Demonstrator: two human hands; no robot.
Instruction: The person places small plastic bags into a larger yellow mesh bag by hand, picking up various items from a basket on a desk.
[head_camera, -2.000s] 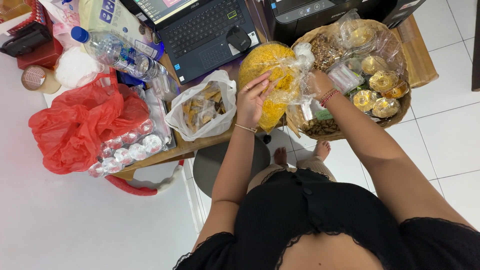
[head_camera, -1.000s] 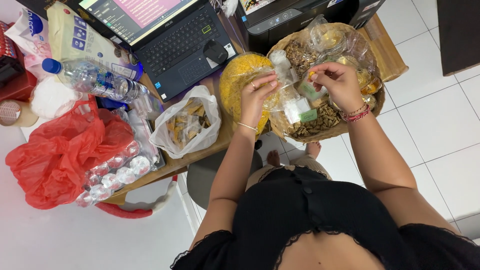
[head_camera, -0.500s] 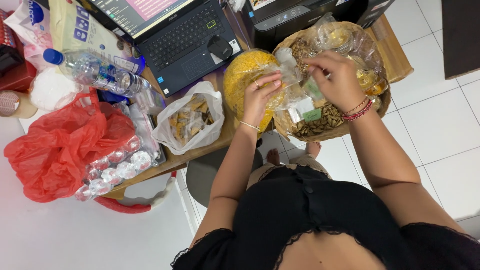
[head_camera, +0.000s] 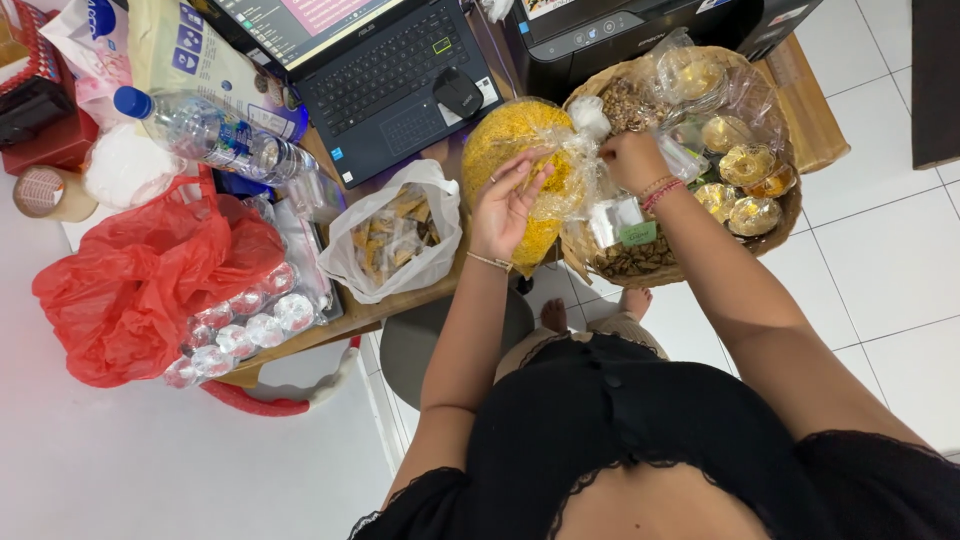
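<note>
Left hand (head_camera: 506, 205) fingers spread flat against clear bag of yellow snack (head_camera: 520, 165), which sits at the left edge of the woven basket (head_camera: 790, 215). Right hand (head_camera: 632, 160) pinches the bag's twisted neck. Inside basket: four round gold-wrapped packs (head_camera: 750, 190), one green label (head_camera: 637, 235). Left of basket: one white bag of crackers (head_camera: 398, 235).

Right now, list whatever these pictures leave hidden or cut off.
Head view:
- Right hand: fingertips buried in crinkled clear plastic; grip unclear.
- Bag of yellow snacks: lower part behind left hand.
- Laptop: screen cut by top edge.
- Red plastic bag: contents hidden.
</note>
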